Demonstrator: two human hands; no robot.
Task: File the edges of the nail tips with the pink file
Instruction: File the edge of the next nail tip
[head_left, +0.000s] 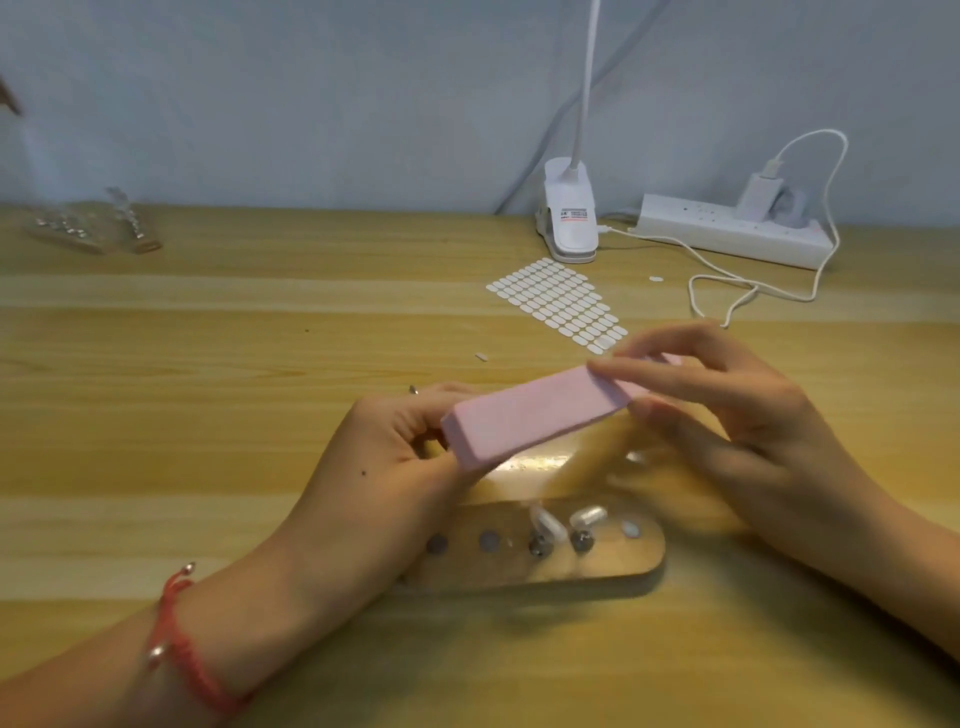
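The pink file (540, 413), a long block, is held level above the desk between both hands. My right hand (727, 410) grips its far right end between thumb and fingers. My left hand (405, 441) has its fingers curled behind the file's near left end, holding something small with a thin metal pin poking out; the thing itself is hidden. Below them lies a wooden stand (597, 561) with round holes. Two pale nail tips (587, 517) on metal pegs stand in it, and a small white tip (630, 529) sits at its right.
A sheet of white oval stickers (561, 304) lies behind the hands. A white clip lamp (569, 218), a power strip (727, 231) and a looping white cable (727, 291) sit at the back right. A clear packet (88, 226) lies far left.
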